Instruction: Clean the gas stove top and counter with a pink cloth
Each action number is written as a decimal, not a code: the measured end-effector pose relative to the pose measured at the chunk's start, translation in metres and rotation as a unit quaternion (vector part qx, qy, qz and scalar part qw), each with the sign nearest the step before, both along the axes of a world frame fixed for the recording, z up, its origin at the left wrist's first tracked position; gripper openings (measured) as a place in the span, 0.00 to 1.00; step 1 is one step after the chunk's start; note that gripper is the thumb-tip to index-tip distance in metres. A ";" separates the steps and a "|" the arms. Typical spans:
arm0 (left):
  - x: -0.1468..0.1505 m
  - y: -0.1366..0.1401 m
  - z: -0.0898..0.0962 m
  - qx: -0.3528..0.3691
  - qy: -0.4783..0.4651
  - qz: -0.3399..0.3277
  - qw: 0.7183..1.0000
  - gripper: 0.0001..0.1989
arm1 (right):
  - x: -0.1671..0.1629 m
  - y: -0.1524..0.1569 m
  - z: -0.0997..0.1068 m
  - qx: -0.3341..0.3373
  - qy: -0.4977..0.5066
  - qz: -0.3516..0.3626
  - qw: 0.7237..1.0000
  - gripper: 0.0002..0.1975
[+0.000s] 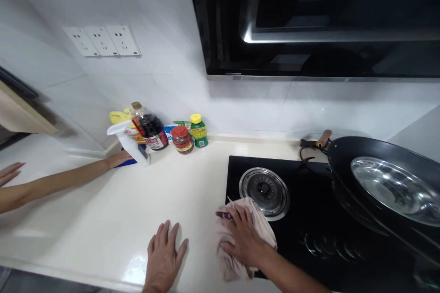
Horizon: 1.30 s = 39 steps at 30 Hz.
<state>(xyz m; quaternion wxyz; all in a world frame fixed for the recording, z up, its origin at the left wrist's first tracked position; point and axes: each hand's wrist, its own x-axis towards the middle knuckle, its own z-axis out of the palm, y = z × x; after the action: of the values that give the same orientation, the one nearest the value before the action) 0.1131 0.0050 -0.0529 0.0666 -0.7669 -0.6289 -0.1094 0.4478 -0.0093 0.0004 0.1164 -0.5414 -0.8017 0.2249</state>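
My left hand (163,256) rests on the white countertop (113,219), fingers stretched out, with nothing in it. To its right, my right hand (242,238) presses down on a pale pink cloth (229,271) with dark markings, its fingers bent and holding it. The cloth lies across the left edge of the black gas stove (299,197), partly on the countertop, and touches the near-left rim of the round burner (264,192).
Another person's arm (65,178) reaches in from the left, its hand on a blue cloth (128,160) behind a white spray bottle (129,144). Against the wall stand a dark sauce bottle (153,128), a red-lidded jar (182,139) and a green bottle (199,132). A wok (338,155) holding a metal bowl (392,187) sits right.
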 end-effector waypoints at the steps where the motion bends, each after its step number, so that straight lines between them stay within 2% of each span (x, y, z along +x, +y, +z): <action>1: -0.001 0.000 0.000 0.001 -0.001 -0.001 1.000 0.29 | -0.002 0.017 0.000 0.011 -0.001 0.009 1.000 0.34; 6: -0.003 0.000 -0.001 0.001 -0.004 0.001 1.000 0.29 | -0.004 0.104 0.003 0.063 -0.024 0.010 0.998 0.31; 11: -0.003 -0.001 0.003 0.006 0.005 -0.004 1.000 0.28 | 0.022 0.185 0.008 0.026 -0.063 0.018 0.998 0.31; 14: -0.002 -0.001 0.005 0.019 0.016 -0.009 1.000 0.27 | 0.047 0.216 0.004 0.009 -0.075 -0.011 0.997 0.35; 18: -0.003 -0.002 0.004 0.022 0.022 -0.009 0.999 0.28 | 0.081 0.235 -0.003 0.009 -0.085 -0.084 0.993 0.34; 22: -0.003 -0.002 0.004 0.013 0.019 -0.003 1.000 0.28 | 0.116 0.239 -0.005 0.020 -0.091 -0.206 0.974 0.29; 26: -0.002 -0.002 0.006 0.003 0.008 -0.002 1.000 0.28 | 0.153 0.227 -0.005 0.025 -0.099 -0.329 0.939 0.25; 32: 0.000 0.001 0.004 -0.025 -0.015 0.015 0.999 0.29 | 0.185 0.183 -0.004 0.028 -0.117 -0.477 0.871 0.21; 39: 0.003 0.003 0.008 -0.041 -0.023 0.021 0.999 0.30 | 0.191 0.117 -0.006 0.010 -0.144 -0.588 0.796 0.20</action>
<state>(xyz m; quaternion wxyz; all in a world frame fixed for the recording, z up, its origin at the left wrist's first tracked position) 0.1164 0.0084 -0.0447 0.0234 -0.7532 -0.6498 -0.0996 0.6386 0.1081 -0.0054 0.1149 -0.9337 -0.3382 0.0249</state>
